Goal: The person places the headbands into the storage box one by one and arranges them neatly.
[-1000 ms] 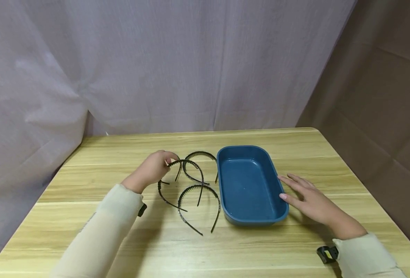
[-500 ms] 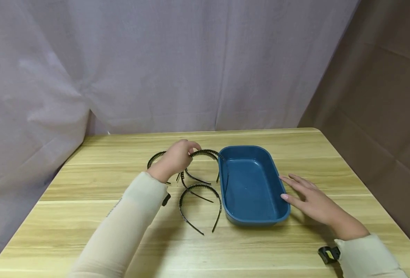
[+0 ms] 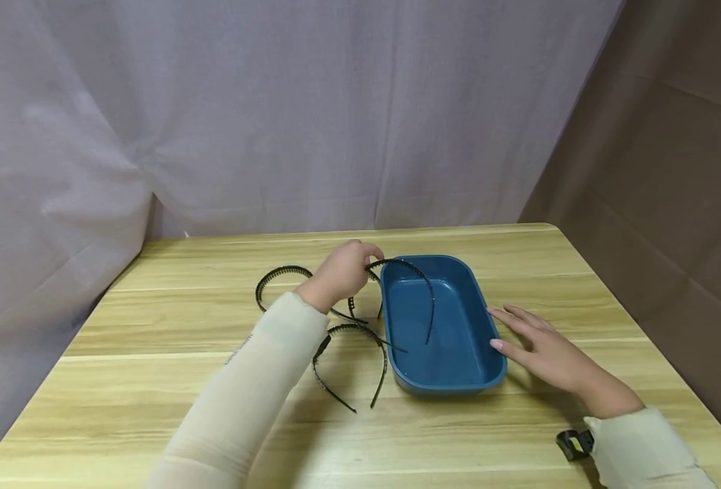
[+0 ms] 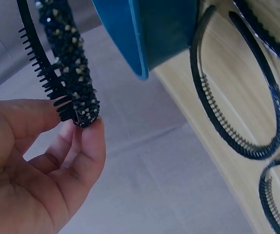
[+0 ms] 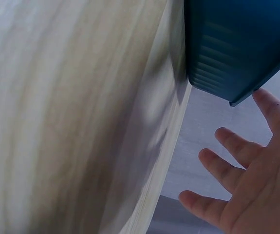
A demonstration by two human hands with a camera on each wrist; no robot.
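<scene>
Head view, left to right: a headband (image 3: pixel 278 280) is seen lying flat on the wooden table (image 3: pixel 152 380) at far left, with two more headbands (image 3: pixel 350 363) grouped just beside the tray's left wall. Next, the left hand (image 3: pixel 342 272) is shown raised above the table, a studded headband (image 3: pixel 406 292) being pinched at one end between thumb and fingertips; its arc is held over the left half of the blue tray (image 3: pixel 488 360), with the free ends hanging into the tray's open interior. Whether those ends touch the tray floor cannot be told. At far right, the right hand (image 3: pixel 540 346) is laid on the table with fingers straight and spread, the fingertips resting against the tray's right wall; nothing is gripped by it.

Left wrist view: the pinch (image 4: pixel 84 122) is confirmed, the comb teeth and studded outer face of the band being visible above the fingertips.

Right wrist view: the fingers (image 5: pixel 271 109) are shown extended beside the tray's outer wall (image 5: pixel 227 63).

The step in hand is judged to be the placing of the held headband into the tray. The next move would call for the band to be lowered until it is supported by the tray floor, and the pinch then released.
</scene>
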